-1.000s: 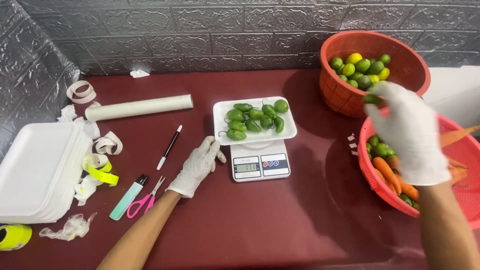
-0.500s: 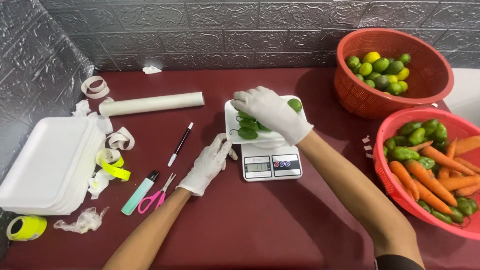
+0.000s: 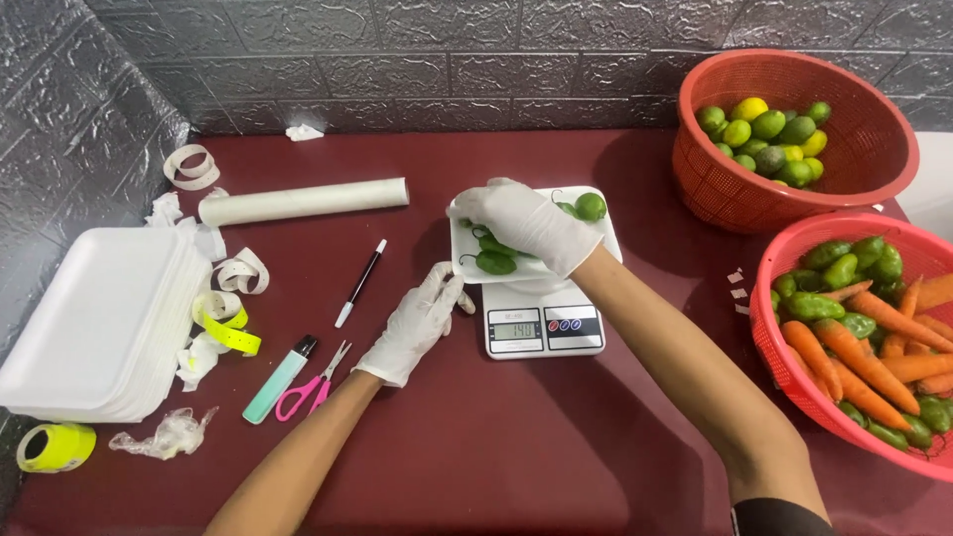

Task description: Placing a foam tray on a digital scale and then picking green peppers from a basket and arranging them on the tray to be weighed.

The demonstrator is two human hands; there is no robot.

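White-gloved, the right hand (image 3: 524, 223) has been brought over from the baskets at the right and is now laid across the tray (image 3: 608, 238) on the scale (image 3: 541, 326); a second ago the tray lay uncovered and full in view. Its fingers are curled down among the green peppers (image 3: 493, 262) — whether one is gripped cannot be told, the glove hiding it. The left hand (image 3: 412, 328) has stayed beside the scale, fingers loosely spread, touching the tray's near-left edge and holding nothing. The load is thus being adjusted while the tray is steadied. The tray's long axis runs left to right across the surface (image 3: 476, 447); the visible peppers lie roughly along it, stems pointing left — a round lime (image 3: 591, 206) sits at the far edge.
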